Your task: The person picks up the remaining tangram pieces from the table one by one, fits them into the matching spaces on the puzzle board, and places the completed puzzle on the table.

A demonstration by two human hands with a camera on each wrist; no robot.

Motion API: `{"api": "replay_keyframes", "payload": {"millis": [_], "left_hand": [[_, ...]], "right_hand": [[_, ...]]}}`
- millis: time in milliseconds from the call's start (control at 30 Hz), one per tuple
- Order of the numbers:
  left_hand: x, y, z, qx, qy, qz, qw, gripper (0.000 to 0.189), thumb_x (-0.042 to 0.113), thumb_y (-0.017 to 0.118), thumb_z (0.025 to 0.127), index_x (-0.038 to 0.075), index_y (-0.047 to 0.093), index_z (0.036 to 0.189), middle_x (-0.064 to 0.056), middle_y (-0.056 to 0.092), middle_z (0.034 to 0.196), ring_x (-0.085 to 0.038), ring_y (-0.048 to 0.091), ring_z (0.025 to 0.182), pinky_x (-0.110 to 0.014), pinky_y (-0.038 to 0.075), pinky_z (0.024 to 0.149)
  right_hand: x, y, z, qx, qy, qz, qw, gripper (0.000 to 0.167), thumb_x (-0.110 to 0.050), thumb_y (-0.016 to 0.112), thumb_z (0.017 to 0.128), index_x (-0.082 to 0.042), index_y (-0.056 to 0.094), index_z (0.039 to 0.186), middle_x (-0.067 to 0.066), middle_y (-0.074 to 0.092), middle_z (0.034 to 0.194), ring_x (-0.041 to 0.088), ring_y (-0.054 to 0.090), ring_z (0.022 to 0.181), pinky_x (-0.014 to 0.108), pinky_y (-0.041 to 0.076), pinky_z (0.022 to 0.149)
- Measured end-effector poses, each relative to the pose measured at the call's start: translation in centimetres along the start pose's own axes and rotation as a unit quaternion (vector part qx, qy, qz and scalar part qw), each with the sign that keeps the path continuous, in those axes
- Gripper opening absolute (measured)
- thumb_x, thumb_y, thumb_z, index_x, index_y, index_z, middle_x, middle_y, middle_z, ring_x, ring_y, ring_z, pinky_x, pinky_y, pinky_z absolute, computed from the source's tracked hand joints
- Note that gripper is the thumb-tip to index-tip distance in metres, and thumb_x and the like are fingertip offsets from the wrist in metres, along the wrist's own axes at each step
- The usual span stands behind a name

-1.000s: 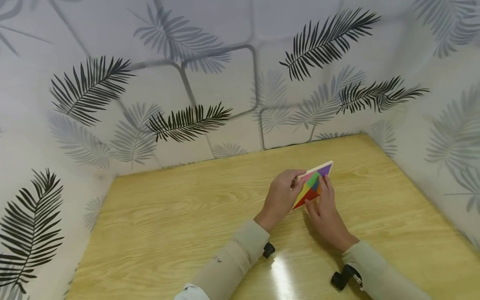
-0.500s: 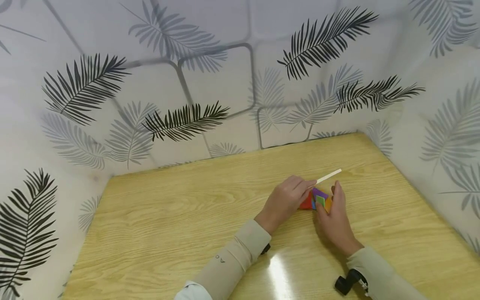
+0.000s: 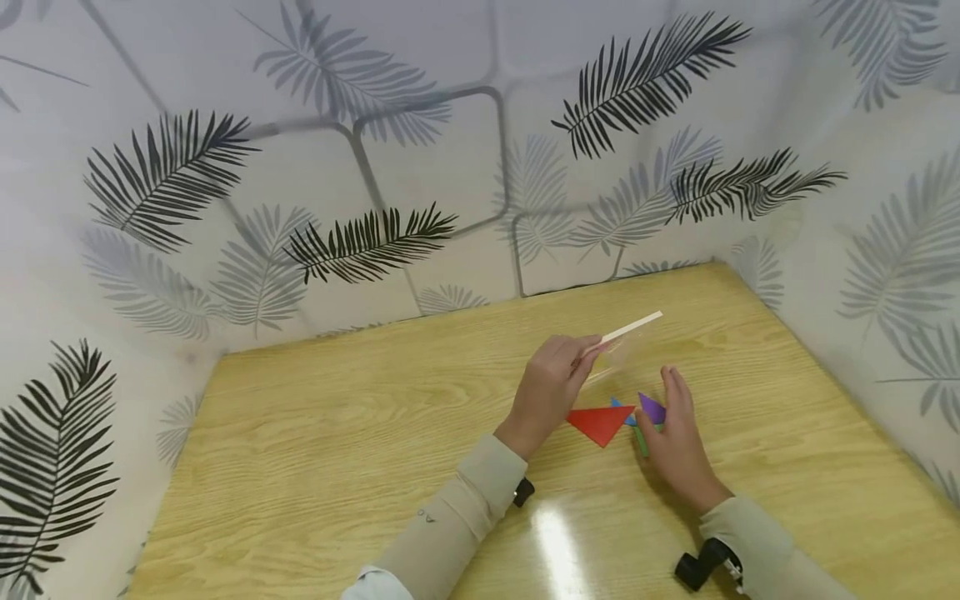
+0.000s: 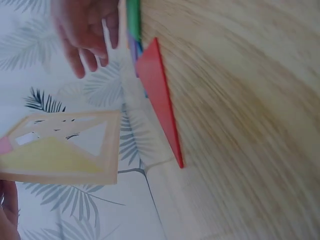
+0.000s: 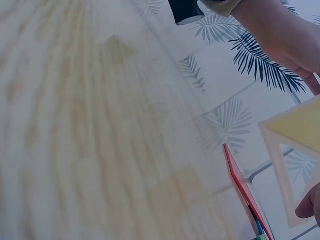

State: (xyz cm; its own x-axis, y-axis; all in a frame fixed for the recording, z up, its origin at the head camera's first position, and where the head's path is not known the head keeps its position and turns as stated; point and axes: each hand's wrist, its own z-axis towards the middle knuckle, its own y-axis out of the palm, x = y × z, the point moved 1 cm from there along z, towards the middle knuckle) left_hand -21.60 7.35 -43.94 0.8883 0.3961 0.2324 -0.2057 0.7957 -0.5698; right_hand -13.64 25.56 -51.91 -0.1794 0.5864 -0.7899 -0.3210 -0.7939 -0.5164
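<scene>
My left hand [image 3: 547,387] grips the left end of a pale tangram frame [image 3: 633,325], held tilted above the table. A large yellow piece [image 4: 47,156] and a pink piece [image 4: 5,145] sit in it; the left wrist view shows the wall through its other part. Below lie a large red triangle [image 3: 600,425], a blue piece [image 3: 618,406], a purple piece [image 3: 651,408] and a green piece [image 3: 641,442], partly overlapping. Beside them is my right hand [image 3: 681,446], fingers extended and holding nothing; whether it touches the purple or green piece is unclear.
The wood-grain table [image 3: 337,450] runs back to a pale leaf-patterned wall covering [image 3: 465,267], which also stands at both sides. Black wrist cameras [image 3: 693,571] are strapped at both cuffs. A bright reflection lies on the table near the front.
The frame came away from the right hand, tipped over, and its red, blue, purple and green pieces dropped onto the table. The left hand then lifted the frame up and left.
</scene>
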Motion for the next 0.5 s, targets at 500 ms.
{"api": "replay_keyframes", "payload": {"millis": [500], "left_hand": [[-1.7, -4.2, -0.6, 0.038, -0.248, -0.187, 0.9496, 0.028, 0.024, 0.058, 0.092, 0.010, 0.065, 0.115, 0.002, 0.050, 0.074, -0.009, 0.054, 0.072, -0.021, 0.049, 0.063]], "right_hand": [[-3.7, 0.8, 0.6, -0.004, -0.025, 0.123, 0.9921, 0.049, -0.008, 0.045, 0.098, 0.005, 0.026, 0.142, 0.025, 0.031, 0.139, 0.040, 0.038, 0.122, 0.032, 0.036, 0.100]]}}
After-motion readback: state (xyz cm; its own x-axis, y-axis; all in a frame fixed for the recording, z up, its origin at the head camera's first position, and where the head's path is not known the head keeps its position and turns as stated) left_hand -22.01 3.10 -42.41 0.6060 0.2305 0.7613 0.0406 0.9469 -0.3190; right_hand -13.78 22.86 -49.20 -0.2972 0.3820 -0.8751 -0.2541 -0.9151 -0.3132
